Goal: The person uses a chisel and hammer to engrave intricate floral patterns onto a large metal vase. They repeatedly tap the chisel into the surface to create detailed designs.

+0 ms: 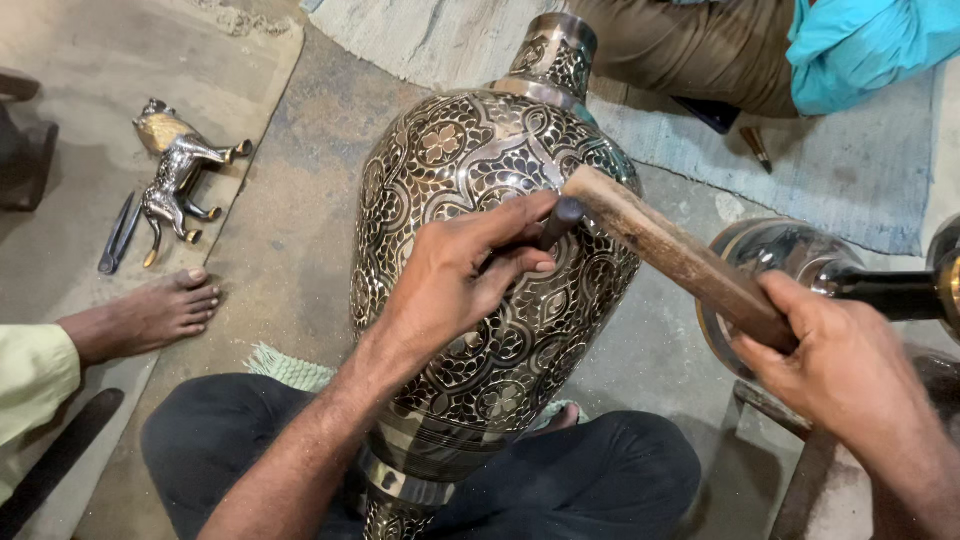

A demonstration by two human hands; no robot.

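Large metal vase (480, 290), dark with bright engraved floral and scale patterns, lying tilted across the lap, neck pointing away, foot toward the body. Short dark chisel (558, 222), pinched in the left hand (455, 275), tip pressed against the vase's shoulder. Wooden mallet stick (680, 258), worn and brown, gripped at its lower end by the right hand (835, 350), upper end touching the chisel's head.

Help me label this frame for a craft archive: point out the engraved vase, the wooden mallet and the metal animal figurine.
engraved vase (470, 180): head view, upper patterned belly.
wooden mallet (670, 250): head view, middle of the wooden bar.
metal animal figurine (178, 170): head view, its body.
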